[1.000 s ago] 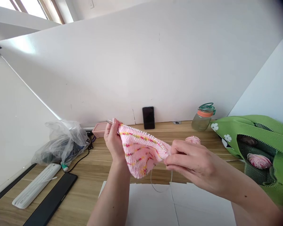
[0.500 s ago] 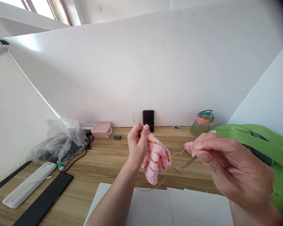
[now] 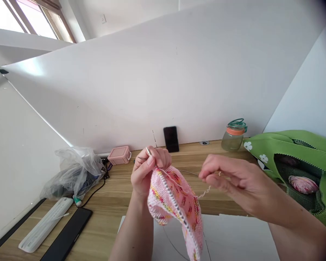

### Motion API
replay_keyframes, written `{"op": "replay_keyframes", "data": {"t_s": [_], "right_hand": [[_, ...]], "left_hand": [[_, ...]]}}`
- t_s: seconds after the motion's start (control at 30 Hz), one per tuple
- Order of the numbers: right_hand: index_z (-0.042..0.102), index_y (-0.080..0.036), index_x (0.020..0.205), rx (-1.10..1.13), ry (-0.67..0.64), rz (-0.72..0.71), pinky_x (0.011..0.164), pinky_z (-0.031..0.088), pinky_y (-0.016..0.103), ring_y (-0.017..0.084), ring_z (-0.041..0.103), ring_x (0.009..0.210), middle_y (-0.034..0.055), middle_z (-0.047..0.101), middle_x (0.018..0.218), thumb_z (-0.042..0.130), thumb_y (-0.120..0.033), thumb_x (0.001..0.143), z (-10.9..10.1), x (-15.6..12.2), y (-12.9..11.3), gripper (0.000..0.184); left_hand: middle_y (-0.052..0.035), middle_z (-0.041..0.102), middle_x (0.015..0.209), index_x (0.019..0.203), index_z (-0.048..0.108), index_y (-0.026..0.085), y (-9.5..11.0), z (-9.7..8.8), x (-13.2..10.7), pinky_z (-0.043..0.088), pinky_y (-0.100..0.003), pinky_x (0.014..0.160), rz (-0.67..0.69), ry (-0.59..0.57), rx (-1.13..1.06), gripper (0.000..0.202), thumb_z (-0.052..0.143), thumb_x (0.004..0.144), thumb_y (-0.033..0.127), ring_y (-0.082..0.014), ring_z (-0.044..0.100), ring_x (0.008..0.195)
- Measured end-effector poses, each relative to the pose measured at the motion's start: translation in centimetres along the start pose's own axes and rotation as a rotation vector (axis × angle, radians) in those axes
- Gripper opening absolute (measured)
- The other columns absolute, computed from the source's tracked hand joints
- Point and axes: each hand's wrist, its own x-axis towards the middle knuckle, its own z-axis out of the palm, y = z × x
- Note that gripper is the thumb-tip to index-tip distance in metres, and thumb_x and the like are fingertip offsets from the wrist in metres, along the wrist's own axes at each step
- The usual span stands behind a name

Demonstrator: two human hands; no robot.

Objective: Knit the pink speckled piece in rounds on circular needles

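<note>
My left hand (image 3: 148, 168) is closed around the top of a pink knitted piece (image 3: 165, 195) with yellow and red flecks. A metal knitting needle (image 3: 149, 151) pokes up between its thumb and forefinger. The fabric hangs down, a row of stitches running along its edge. To the right, my right hand (image 3: 230, 181) pinches a crinkled strand of pink yarn (image 3: 205, 192) that leads to the knitting. A thin cable (image 3: 188, 172) reaches toward its fingertips; whether they hold it too, I cannot tell. Another length of cable (image 3: 174, 244) loops below the fabric.
A green bag (image 3: 274, 145) with a pink yarn ball (image 3: 303, 185) in its opening is at right. Behind stand a bottle (image 3: 233, 139), a phone (image 3: 171, 139) and a pink box (image 3: 119, 155). A plastic bag (image 3: 76, 174), power strip (image 3: 46, 224) and black slab (image 3: 67, 235) lie left.
The knitting has turned and come nearer, its stitch edge now facing me. My right hand no longer shows the grey needle it held; yarn runs at its fingers. The view has shifted.
</note>
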Motion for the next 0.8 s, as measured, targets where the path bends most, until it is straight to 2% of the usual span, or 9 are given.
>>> {"op": "replay_keyframes", "data": {"t_s": [0.07, 0.17, 0.27, 0.33, 0.5, 0.57, 0.67, 0.8], "right_hand": [[0.058, -0.021, 0.074, -0.136, -0.079, 0.102, 0.059, 0.035, 0.026, 0.013, 0.045, 0.062, -0.0005, 0.055, 0.066, 0.048, -0.044, 0.095, 0.3, 0.1, 0.4, 0.032], [0.057, -0.020, 0.067, -0.234, -0.240, 0.245, 0.052, 0.030, 0.026, 0.012, 0.042, 0.055, -0.0019, 0.053, 0.057, 0.049, -0.050, 0.092, 0.6, 0.4, 1.1, 0.040], [0.065, -0.021, 0.085, -0.171, -0.396, 0.334, 0.049, 0.030, 0.026, 0.012, 0.047, 0.053, -0.0022, 0.059, 0.060, 0.054, -0.053, 0.089, 1.1, 1.0, 1.4, 0.034], [0.064, -0.023, 0.101, -0.049, -0.435, 0.324, 0.053, 0.035, 0.026, 0.013, 0.054, 0.060, -0.0016, 0.065, 0.070, 0.055, -0.052, 0.089, 1.5, 1.3, 1.5, 0.032], [0.056, -0.021, 0.110, 0.394, -0.378, 0.322, 0.074, 0.048, 0.029, 0.015, 0.060, 0.086, 0.0034, 0.067, 0.097, 0.052, -0.046, 0.093, 2.3, 1.7, 1.7, 0.030], [0.055, -0.019, 0.113, 0.484, -0.341, 0.334, 0.074, 0.050, 0.030, 0.014, 0.059, 0.084, 0.0041, 0.065, 0.097, 0.051, -0.045, 0.093, 2.3, 1.8, 1.8, 0.033], [0.055, -0.019, 0.117, 0.499, -0.299, 0.310, 0.071, 0.050, 0.028, 0.012, 0.057, 0.078, 0.0030, 0.062, 0.094, 0.051, -0.042, 0.094, 2.2, 1.8, 1.9, 0.033], [0.059, -0.021, 0.109, 0.397, -0.228, 0.259, 0.067, 0.049, 0.026, 0.012, 0.056, 0.077, 0.0021, 0.063, 0.090, 0.051, -0.039, 0.094, 2.1, 1.9, 1.9, 0.025]], "left_hand": [[0.0031, 0.032, 0.049, 0.061, 0.048, 0.016, 0.4, -0.1, 0.2, 0.029, -0.025, 0.051, 0.031, -0.016, -0.028, 0.028, 0.054, 0.084, 0.031, -0.0090, 0.031, 0.047], [0.0036, 0.029, 0.049, 0.060, 0.045, 0.016, 0.7, -0.4, 0.5, 0.028, -0.025, 0.049, 0.069, 0.040, -0.044, 0.029, 0.053, 0.085, 0.030, -0.0088, 0.028, 0.046], [0.0042, 0.025, 0.050, 0.061, 0.041, 0.017, 0.9, -0.4, 0.7, 0.029, -0.024, 0.050, 0.096, 0.139, -0.059, 0.030, 0.054, 0.085, 0.030, -0.0092, 0.027, 0.047], [0.0045, 0.024, 0.051, 0.061, 0.039, 0.017, 0.9, -0.2, 0.7, 0.029, -0.024, 0.052, 0.109, 0.180, -0.061, 0.031, 0.054, 0.085, 0.031, -0.0094, 0.027, 0.048], [0.0037, 0.027, 0.054, 0.063, 0.040, 0.017, 0.4, 0.3, 0.6, 0.031, -0.026, 0.055, 0.090, 0.193, -0.056, 0.031, 0.050, 0.089, 0.031, -0.0100, 0.029, 0.051], [0.0031, 0.029, 0.055, 0.064, 0.043, 0.017, 0.1, 0.5, 0.5, 0.031, -0.026, 0.057, 0.065, 0.182, -0.068, 0.030, 0.047, 0.091, 0.029, -0.0105, 0.031, 0.052], [0.0014, 0.035, 0.059, 0.066, 0.047, 0.017, -0.5, 0.6, 0.3, 0.033, -0.027, 0.061, -0.003, 0.177, -0.103, 0.029, 0.043, 0.093, 0.028, -0.0118, 0.037, 0.058], [-0.0010, 0.040, 0.060, 0.066, 0.051, 0.016, -1.1, 0.8, 0.2, 0.036, -0.029, 0.070, -0.075, 0.128, -0.072, 0.028, 0.048, 0.091, 0.028, -0.0155, 0.045, 0.068]]}}
